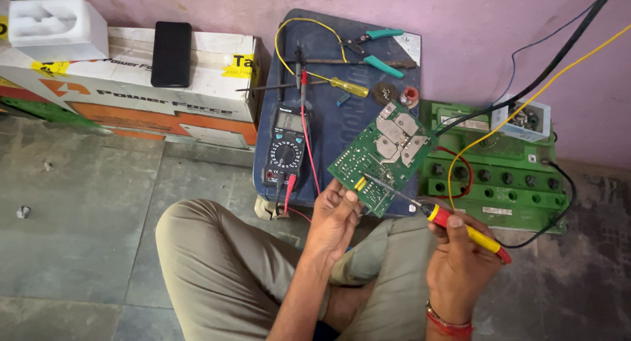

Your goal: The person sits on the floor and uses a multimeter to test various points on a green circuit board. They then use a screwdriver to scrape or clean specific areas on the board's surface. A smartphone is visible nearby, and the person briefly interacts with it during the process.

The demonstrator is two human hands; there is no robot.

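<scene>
My left hand pinches the lower edge of a green circuit board and holds it tilted over a blue case. In my right hand is a soldering iron with a yellow and red handle. Its thin metal tip touches the board near a small yellow part at the lower left. A black digital multimeter lies on the blue case, left of the board, with red and black leads plugged in.
A yellow-handled screwdriver, teal-handled cutters and a yellow wire lie on the case. A green battery with cables stands to the right. At the left, a cardboard box carries a black phone and white foam. My crossed legs are below.
</scene>
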